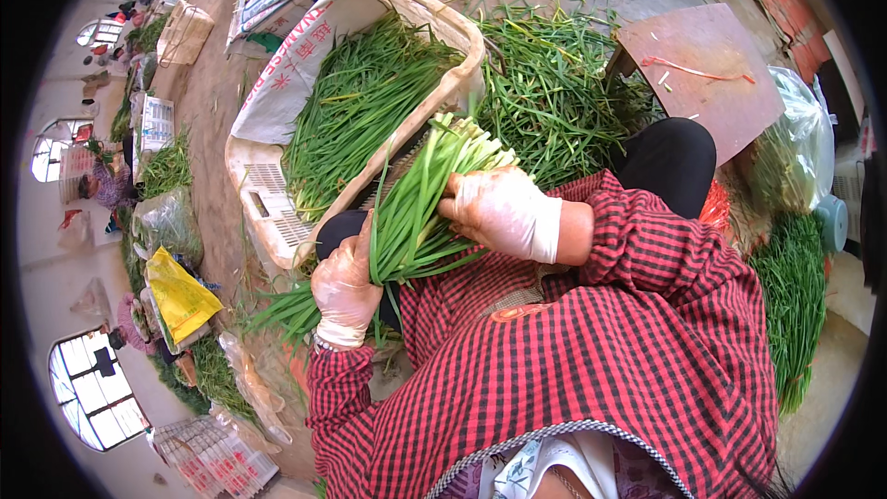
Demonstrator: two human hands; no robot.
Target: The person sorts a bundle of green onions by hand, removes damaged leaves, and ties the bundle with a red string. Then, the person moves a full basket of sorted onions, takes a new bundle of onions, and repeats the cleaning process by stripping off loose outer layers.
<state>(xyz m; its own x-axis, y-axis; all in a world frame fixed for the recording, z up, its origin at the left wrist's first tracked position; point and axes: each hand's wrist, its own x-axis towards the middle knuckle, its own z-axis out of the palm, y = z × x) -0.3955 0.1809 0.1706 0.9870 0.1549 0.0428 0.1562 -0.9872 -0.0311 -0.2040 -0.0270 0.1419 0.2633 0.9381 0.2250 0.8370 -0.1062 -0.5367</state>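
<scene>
A thick bunch of garlic chives lies slantwise over my lap, pale stem ends up and to the right, green leaves trailing to the lower left. My right hand, in a whitish thin glove, is closed round it below the pale ends. Lower down, my gloved left hand grips the leafy part, its thumb up along the leaves. Part of each hand's fingers is hidden by the bunch. Just beyond stands a cream plastic crate, lined with a white printed sack and holding more chives.
Loose chives heap on the floor right of the crate. A low stool bears a red tie strip. At right are a clear plastic bag and standing chives. Other people work far left, near a yellow bag.
</scene>
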